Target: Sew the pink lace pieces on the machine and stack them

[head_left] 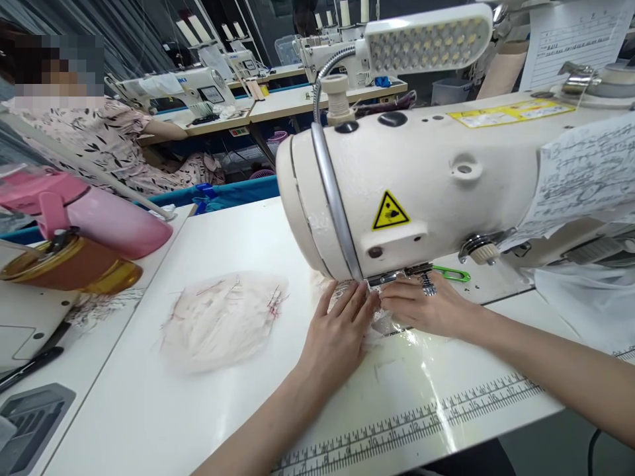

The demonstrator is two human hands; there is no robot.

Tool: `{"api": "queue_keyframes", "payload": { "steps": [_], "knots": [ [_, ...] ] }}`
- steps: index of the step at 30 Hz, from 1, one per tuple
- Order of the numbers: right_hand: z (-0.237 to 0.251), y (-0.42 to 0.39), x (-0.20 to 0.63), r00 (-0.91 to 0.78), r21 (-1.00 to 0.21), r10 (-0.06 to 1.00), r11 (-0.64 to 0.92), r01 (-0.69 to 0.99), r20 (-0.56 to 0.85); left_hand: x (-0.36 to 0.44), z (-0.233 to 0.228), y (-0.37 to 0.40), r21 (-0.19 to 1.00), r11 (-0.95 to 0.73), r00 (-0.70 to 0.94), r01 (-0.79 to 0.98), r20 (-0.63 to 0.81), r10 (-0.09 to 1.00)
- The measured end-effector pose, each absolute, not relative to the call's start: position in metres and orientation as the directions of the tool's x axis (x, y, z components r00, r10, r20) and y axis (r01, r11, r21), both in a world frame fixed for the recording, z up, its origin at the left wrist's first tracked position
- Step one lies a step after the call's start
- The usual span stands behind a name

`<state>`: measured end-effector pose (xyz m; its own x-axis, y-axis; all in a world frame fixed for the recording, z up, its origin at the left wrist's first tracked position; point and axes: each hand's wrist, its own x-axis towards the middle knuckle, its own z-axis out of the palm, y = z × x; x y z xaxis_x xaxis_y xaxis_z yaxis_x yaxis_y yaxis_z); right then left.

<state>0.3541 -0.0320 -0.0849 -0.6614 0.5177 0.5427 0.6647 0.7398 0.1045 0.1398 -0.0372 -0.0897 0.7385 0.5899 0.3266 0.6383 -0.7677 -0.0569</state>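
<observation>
A cream sewing machine (446, 178) fills the upper right, its head over the white table (208, 410). My left hand (340, 334) lies flat, fingers together, pressing a small pale lace piece (384, 324) just left of the presser foot. My right hand (426, 307) rests on the same piece right under the machine head, fingertips meeting the left hand's. Most of the fabric is hidden under both hands. A heap of similar pale pink pieces (221, 320) lies to the left, apart from my hands.
A green thread snip (452, 273) lies behind my right hand. A pink bottle (94, 211) and an amber jar (69, 264) lie at far left. A ruler strip (421, 416) runs along the table front. Another person (99, 142) sits at a machine beyond.
</observation>
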Motion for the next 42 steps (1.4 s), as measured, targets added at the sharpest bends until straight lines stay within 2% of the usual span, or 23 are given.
{"api": "queue_keyframes", "payload": {
  "steps": [3, 7, 9, 14, 19, 25, 32, 42],
  "knots": [
    [-0.083, -0.031, 0.354, -0.673, 0.102, 0.530, 0.742, 0.663, 0.517, 0.141, -0.089, -0.037, -0.056, -0.762, 0.731, 0.646, 0.336, 0.594],
    [-0.083, -0.034, 0.352, -0.595, 0.092, 0.533, 0.694, 0.714, 0.602, 0.143, -0.088, -0.037, -0.058, -0.747, 0.719, 0.662, 0.333, 0.610],
    [-0.083, -0.036, 0.351, -0.581, 0.107, 0.549, 0.665, 0.739, 0.601, 0.143, -0.088, -0.038, -0.069, -0.745, 0.717, 0.664, 0.340, 0.608],
    [-0.086, -0.038, 0.351, -0.619, 0.188, 0.560, 0.639, 0.746, 0.551, 0.138, -0.091, -0.037, -0.108, -0.813, 0.775, 0.573, 0.394, 0.494],
    [-0.090, -0.037, 0.349, -0.665, 0.195, 0.531, 0.686, 0.701, 0.525, 0.130, -0.090, -0.033, -0.115, -0.859, 0.827, 0.500, 0.358, 0.433],
    [-0.098, -0.036, 0.345, -0.693, 0.084, 0.536, 0.759, 0.645, 0.482, 0.122, -0.083, -0.025, -0.062, -0.871, 0.842, 0.487, 0.300, 0.449],
    [-0.103, -0.042, 0.339, -0.678, 0.076, 0.561, 0.742, 0.667, 0.475, 0.118, -0.084, -0.020, -0.085, -0.873, 0.847, 0.480, 0.303, 0.436],
    [-0.101, -0.040, 0.337, -0.672, 0.061, 0.550, 0.750, 0.659, 0.496, 0.126, -0.086, -0.026, -0.083, -0.830, 0.801, 0.552, 0.327, 0.500]
  ]
}}
